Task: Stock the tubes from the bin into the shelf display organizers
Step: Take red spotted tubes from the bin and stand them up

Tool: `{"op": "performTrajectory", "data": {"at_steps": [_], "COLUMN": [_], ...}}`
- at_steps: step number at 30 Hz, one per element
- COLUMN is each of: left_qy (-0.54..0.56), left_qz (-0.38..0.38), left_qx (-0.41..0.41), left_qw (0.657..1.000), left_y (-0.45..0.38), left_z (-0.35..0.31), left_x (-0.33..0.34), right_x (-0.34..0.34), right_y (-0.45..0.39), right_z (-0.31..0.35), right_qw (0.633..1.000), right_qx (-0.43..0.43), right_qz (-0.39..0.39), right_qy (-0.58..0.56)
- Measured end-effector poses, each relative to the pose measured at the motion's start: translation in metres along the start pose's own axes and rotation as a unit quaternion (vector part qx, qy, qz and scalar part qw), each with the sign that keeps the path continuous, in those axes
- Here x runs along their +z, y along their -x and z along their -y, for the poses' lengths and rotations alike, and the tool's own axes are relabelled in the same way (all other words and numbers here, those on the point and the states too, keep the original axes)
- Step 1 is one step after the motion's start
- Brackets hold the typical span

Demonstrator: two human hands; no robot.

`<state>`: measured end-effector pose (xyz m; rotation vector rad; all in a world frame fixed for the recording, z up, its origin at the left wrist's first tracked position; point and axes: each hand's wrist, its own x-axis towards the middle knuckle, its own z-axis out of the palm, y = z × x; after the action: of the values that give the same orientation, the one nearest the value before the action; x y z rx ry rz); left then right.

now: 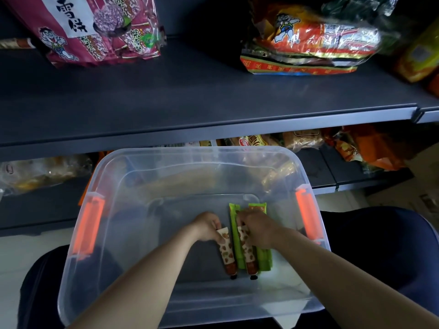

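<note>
A clear plastic bin (pixel 123 233) with orange side latches sits on my lap. Inside it lie two cream tubes printed with red fruit and two green tubes, side by side. My left hand (pixel 209 225) pinches the top end of the left cream tube (pixel 226 251). My right hand (pixel 257 227) grips the top of the second cream tube (pixel 247 250), resting over the green tubes (pixel 263 257). One green tube (pixel 235 236) lies between the two cream ones. No display organizer is in view.
A dark shelf (pixel 190 98) spans the view above the bin. On it stand a pink snack bag (pixel 95 29) at left and an orange snack bag (pixel 306 43) at right. A lower shelf behind the bin holds more packaged snacks (pixel 301 138).
</note>
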<state>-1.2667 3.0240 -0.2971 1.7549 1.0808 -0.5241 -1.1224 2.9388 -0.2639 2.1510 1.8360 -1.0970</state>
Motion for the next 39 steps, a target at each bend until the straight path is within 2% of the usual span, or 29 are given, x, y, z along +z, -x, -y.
{"op": "performTrajectory", "data": {"at_steps": [7, 12, 18, 25, 34, 39], "left_qy": [0.047, -0.007, -0.063, -0.143, -0.240, -0.250], "left_qz": [0.000, -0.072, -0.135, -0.195, -0.331, -0.413], "left_qx": [0.010, 0.044, 0.104, 0.190, 0.286, 0.320], "left_qw": [0.999, 0.996, 0.983, 0.951, 0.867, 0.815], "left_y": [0.015, 0.038, 0.088, 0.177, 0.288, 0.318], "left_z": [-0.006, -0.024, -0.071, -0.168, -0.294, -0.350], "left_x": [-0.011, -0.038, -0.095, -0.165, -0.222, -0.248], "right_x": [-0.003, -0.033, -0.130, -0.262, -0.405, -0.451], "right_y": [0.004, 0.014, 0.048, 0.134, 0.262, 0.289], "right_z": [0.001, 0.010, 0.029, 0.050, 0.078, 0.076], "right_qw": [0.998, 0.999, 0.995, 0.973, 0.915, 0.892], "right_qx": [0.003, -0.023, -0.079, -0.130, -0.156, -0.164], "right_qz": [0.062, 0.045, -0.060, -0.191, -0.373, -0.421], "right_qy": [-0.020, -0.018, 0.012, 0.022, 0.012, -0.020]}}
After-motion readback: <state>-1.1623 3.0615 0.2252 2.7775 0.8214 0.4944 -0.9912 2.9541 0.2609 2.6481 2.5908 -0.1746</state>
